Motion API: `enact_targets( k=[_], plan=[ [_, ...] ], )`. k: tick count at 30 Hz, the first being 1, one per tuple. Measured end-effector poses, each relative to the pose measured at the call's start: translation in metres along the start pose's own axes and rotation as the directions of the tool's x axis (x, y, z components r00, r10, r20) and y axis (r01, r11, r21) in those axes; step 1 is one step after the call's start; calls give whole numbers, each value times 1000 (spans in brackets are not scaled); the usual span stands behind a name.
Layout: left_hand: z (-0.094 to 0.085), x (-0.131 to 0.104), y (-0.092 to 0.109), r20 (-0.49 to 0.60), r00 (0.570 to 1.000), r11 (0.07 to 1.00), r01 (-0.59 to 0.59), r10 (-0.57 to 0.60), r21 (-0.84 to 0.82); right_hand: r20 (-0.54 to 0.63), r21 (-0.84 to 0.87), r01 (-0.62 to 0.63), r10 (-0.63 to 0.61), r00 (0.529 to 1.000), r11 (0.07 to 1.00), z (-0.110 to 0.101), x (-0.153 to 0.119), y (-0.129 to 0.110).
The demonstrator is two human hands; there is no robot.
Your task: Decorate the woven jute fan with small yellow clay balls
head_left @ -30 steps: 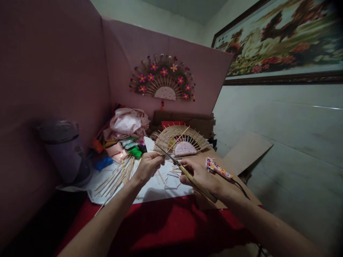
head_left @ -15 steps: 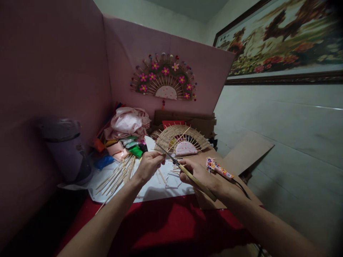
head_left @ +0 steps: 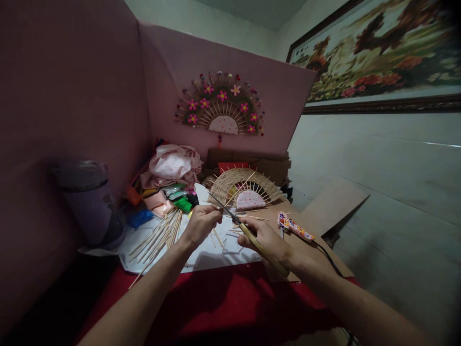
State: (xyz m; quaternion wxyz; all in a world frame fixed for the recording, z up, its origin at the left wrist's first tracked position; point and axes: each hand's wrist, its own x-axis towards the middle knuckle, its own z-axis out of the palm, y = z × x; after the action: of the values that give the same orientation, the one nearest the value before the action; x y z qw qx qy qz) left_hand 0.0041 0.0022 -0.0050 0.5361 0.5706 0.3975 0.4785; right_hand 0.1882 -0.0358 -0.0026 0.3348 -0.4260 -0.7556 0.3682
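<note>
My left hand is closed in a pinch above the white sheet. Between its fingertips is a thin wooden stick, mostly hidden by the fingers. My right hand is wrapped round a knife with a long pale wooden handle. Its narrow dark blade points up and left, crossing close by the left fingertips. Just beyond both hands lies a woven half-round fan with sticks radiating through it and a pale spotted centre. Short stick pieces lie on the sheet under the knife.
Long wooden sticks are spread at the left, near coloured packets and bunched pink cloth. A patterned glue gun with a cord rests on cardboard at the right. A finished flowered fan hangs on the pink panel behind.
My right hand and the knife handle have shifted slightly, the handle's end moving a little left and down. My left hand stays almost in the same place.
</note>
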Motion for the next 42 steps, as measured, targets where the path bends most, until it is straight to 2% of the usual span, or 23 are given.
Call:
enact_targets(
  k=[5, 10, 14, 18, 21, 24, 27, 35, 38, 42],
  plan=[
    [1, -1, 1, 20, 999, 999, 32, -31, -42, -18, 3, -42, 42, 999, 999, 3, -2, -2],
    [1, -3, 3, 46, 997, 995, 69, -66, -76, -38, -11, -20, 20, 999, 1000, 3, -3, 1],
    [-4, -2, 3, 162, 977, 967, 169, -139, -191, -2, 54, 12, -12, 1000, 998, 0, -3, 5],
    [-13, 1, 0, 375, 895, 893, 356, -240, -276, 7, 126, 11, -12, 1000, 992, -2, -4, 5],
    [-19, 2, -3, 483, 828, 838, 460, -286, -293, 7, 119, -11, 10, 1000, 993, -1, -6, 1],
    [-23, 3, -5, 578, 764, 793, 527, -286, -305, -15, 62, 2, -1, 1000, 998, 0, -8, -2],
    [-25, 3, -7, 640, 728, 773, 547, -247, -323, -39, -12, 27, -27, 999, 1000, 1, -9, -4],
    [-26, 3, -7, 608, 756, 787, 520, -243, -332, -58, -40, -11, 9, 998, 999, 3, -13, -3],
    [-21, 3, -6, 520, 822, 837, 441, -231, -325, -93, -73, -20, 13, 996, 997, 2, -13, -2],
    [-9, 1, -3, 275, 948, 945, 228, -160, -236, -58, 3, -37, 37, 998, 999, 2, -13, 1]
  ],
)
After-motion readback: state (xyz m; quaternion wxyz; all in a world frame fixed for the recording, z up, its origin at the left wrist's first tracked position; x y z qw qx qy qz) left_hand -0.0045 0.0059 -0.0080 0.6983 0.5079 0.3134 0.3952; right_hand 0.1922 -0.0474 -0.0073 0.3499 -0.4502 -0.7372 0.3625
